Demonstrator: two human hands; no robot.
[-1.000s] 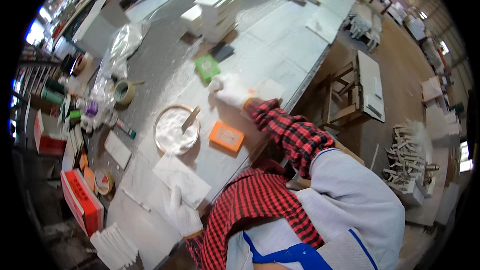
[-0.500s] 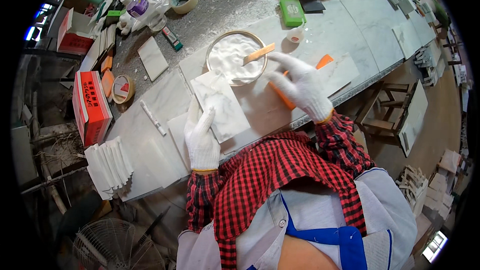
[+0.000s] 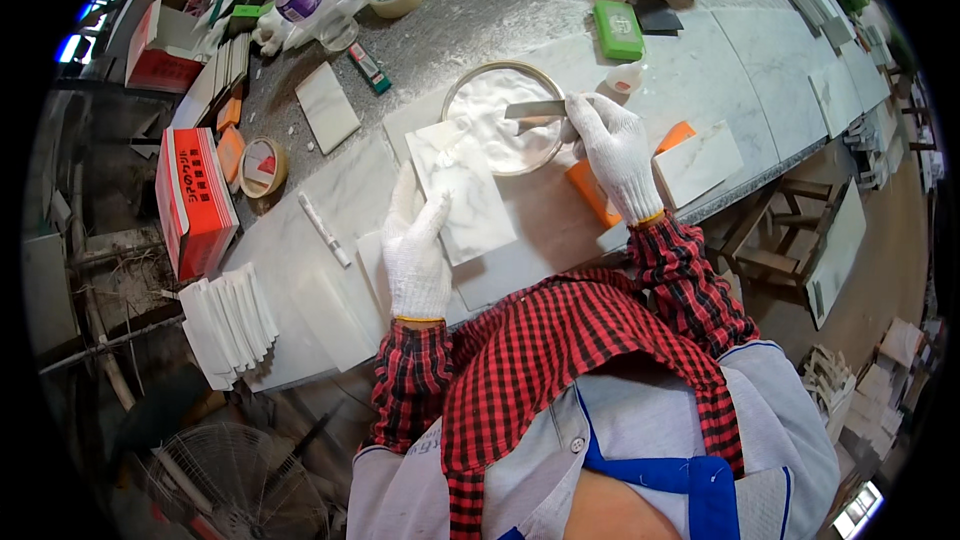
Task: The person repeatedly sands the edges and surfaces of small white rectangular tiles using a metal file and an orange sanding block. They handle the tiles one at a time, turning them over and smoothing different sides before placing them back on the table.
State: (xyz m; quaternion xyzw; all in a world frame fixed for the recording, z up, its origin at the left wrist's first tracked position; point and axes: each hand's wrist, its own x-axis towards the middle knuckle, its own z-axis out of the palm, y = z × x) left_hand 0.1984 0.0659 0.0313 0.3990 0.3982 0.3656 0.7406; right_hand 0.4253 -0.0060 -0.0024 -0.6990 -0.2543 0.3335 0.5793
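A white, grey-veined marble tile is held tilted in my gloved left hand, the thumb over its face and the fingers behind it. Its upper edge overlaps the near-left side of a round bowl of soft white paste or powder. My gloved right hand pinches one end of a flat stick, whose other end extends over the white stuff. Whether its tip touches the surface, I cannot tell. Beneath my right wrist lies an orange block, partly covered.
Another tile leans on an orange piece at the right. A green box and small white bottle stand beyond the bowl. Leftward are a white pen, a tape roll, a red box and stacked tiles.
My right hand, earlier open near the bowl, has taken hold of the stick that rested across the rim and turned it. My left hand still holds the tile. The whole view has shifted slightly.
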